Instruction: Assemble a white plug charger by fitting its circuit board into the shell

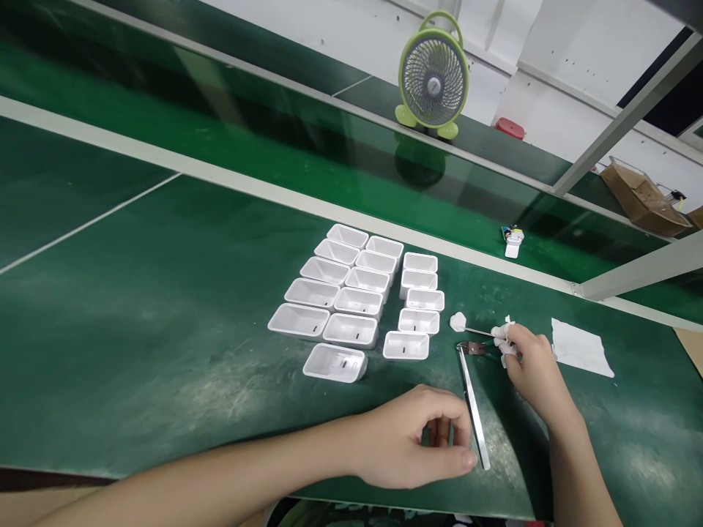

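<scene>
My left hand (420,439) is loosely curled above the front of the green table, thumb and fingers apart with nothing between them. Beside its fingertips lie silver tweezers (474,413). My right hand (535,366) has its thumb and fingers closed on the white-wrapped handle of a thin metal rod tool (479,332). The rod points left toward a small white lump (458,321). Just below the rod are pliers (472,348) with a brownish head, their handles partly hidden by the right hand. Small white trays (350,331) stand in rows left of the tools.
A white sheet (582,348) lies right of my right hand. Behind a pale rail (274,196) sits a small white part with wires (512,241). Farther back are a green fan (433,73), a red object (510,128) and a cardboard box (642,197). A metal post slants at right.
</scene>
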The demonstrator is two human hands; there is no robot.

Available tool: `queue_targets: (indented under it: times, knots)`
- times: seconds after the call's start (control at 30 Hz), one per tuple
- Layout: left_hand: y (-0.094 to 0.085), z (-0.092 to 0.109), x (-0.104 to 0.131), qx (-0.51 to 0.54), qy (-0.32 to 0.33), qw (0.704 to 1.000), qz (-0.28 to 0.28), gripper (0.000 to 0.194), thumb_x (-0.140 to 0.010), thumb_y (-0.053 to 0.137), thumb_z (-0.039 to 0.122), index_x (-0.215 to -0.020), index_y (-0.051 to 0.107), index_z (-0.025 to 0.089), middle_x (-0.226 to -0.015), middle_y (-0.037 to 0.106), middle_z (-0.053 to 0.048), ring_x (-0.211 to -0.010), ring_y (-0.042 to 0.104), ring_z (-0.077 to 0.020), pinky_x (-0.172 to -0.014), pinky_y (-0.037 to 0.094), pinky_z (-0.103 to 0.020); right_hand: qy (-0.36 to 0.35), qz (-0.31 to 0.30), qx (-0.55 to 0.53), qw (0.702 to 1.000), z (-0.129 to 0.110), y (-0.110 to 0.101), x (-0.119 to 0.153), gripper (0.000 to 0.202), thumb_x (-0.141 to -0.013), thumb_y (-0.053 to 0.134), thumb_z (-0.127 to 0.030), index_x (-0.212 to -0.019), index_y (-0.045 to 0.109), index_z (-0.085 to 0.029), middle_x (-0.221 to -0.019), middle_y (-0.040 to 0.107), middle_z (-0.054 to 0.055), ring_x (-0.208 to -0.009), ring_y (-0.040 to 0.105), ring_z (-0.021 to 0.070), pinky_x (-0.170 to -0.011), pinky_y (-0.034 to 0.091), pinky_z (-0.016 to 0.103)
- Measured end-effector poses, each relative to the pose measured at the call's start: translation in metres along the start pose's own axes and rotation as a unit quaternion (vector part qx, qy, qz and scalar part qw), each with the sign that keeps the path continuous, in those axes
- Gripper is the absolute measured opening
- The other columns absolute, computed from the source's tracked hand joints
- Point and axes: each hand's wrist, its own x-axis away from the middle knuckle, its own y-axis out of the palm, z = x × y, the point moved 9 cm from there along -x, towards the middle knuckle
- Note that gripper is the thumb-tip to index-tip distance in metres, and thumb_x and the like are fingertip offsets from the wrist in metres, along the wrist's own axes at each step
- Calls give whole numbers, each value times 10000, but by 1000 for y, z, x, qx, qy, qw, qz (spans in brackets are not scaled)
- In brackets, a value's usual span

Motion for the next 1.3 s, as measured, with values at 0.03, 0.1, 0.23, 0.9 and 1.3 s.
queue_targets:
  times: [0.03,0.1,0.23,0.9,1.3]
  knots:
    - [0,0,0,0,4,1000,2,266,-870,594,407,-791,618,154,-809,605,-30,-710,548,-145,-652,454,-245,0,0,-1,1000,0,0,0,239,-770,397,-57,-855,563,-207,-927,686,41,-755,606,203,-688,336,302]
    - [0,0,0,-2,9,1000,4,267,-872,592,405,-789,615,153,-802,605,-28,-705,546,-143,-647,450,-244,-2,4,-3,1000,-1,-1,0,229,-779,401,-65,-856,565,-206,-939,686,44,-752,605,201,-697,340,305]
    - [0,-2,-2,0,4,1000,2,262,-863,598,403,-793,623,152,-809,607,-30,-710,550,-150,-650,458,-254,-5,6,-4,1000,-3,-2,0,244,-785,400,-65,-872,579,-207,-949,690,46,-756,611,205,-691,337,302]
    - [-1,-2,-1,2,-5,1000,1,244,-850,604,394,-787,620,159,-797,600,-20,-711,549,-148,-646,449,-251,5,32,-3,999,2,-5,2,244,-767,410,-84,-909,566,-207,-914,703,45,-717,605,204,-679,352,315]
    - [-1,-4,-2,0,-9,1000,-2,254,-846,607,407,-785,620,161,-803,599,-21,-716,556,-152,-645,456,-255,9,17,5,1000,0,-2,2,225,-771,399,-83,-872,557,-207,-903,703,51,-712,612,208,-672,344,319]
